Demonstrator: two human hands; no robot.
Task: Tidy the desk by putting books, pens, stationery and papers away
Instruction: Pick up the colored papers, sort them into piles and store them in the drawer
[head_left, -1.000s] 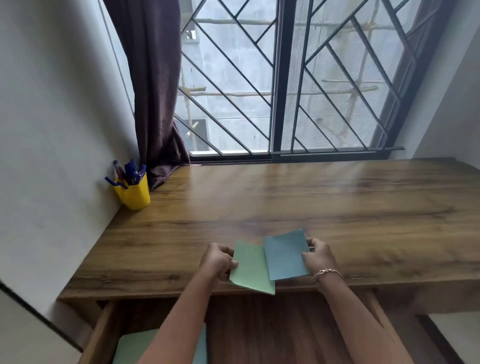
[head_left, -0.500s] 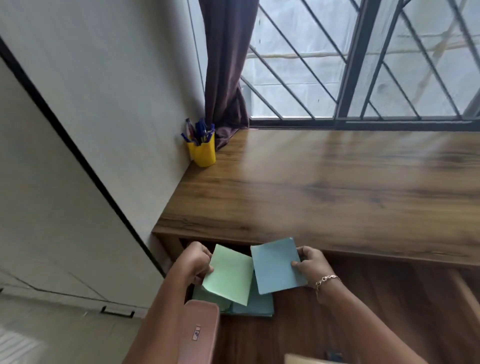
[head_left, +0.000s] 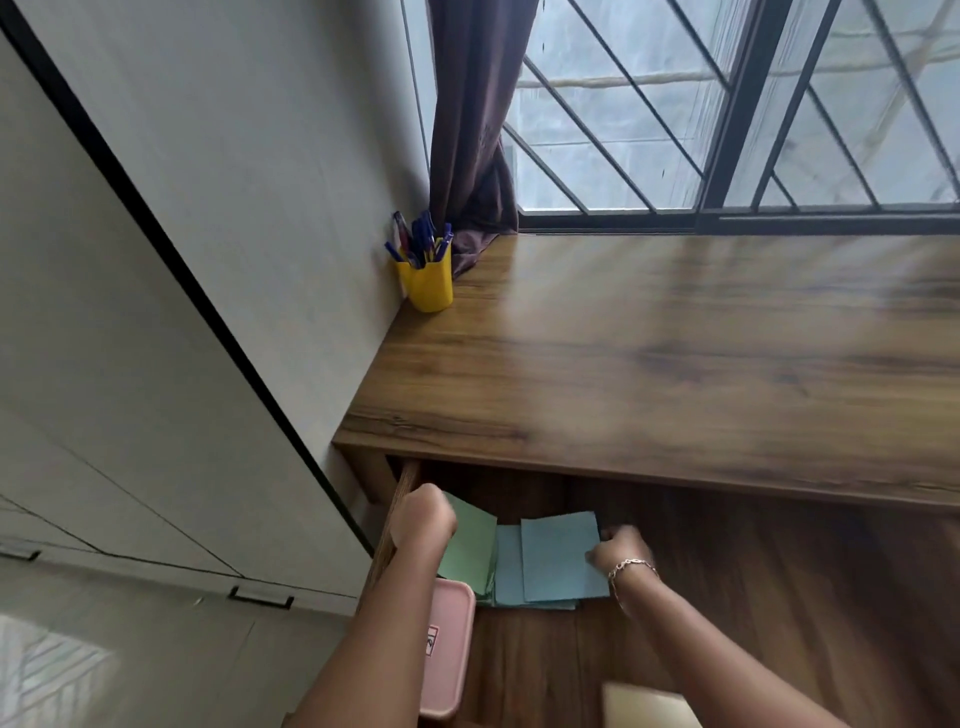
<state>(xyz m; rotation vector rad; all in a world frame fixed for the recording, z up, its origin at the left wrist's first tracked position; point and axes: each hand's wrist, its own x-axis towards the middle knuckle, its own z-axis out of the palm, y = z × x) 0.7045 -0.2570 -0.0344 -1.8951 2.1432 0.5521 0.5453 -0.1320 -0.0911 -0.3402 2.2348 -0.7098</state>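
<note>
My left hand (head_left: 423, 522) grips the left edge of a light green paper (head_left: 467, 545), and my right hand (head_left: 621, 551) grips the right edge of a blue paper (head_left: 561, 556). Both sheets hang low inside the open wooden drawer (head_left: 727, 597), just over a stack of blue-green papers (head_left: 506, 571) lying at its left end. A yellow pen holder (head_left: 427, 283) full of blue pens stands at the desk's back left corner, against the wall.
The wooden desk top (head_left: 675, 364) runs above the drawer. A pink box (head_left: 444, 649) lies in the drawer's front left, under my left forearm. A pale book corner (head_left: 644, 704) shows at the bottom. A dark curtain (head_left: 467, 130) hangs by the barred window.
Both hands carried the green and blue papers off the desk's front edge and down into the drawer, onto the stack. The view swung left and down.
</note>
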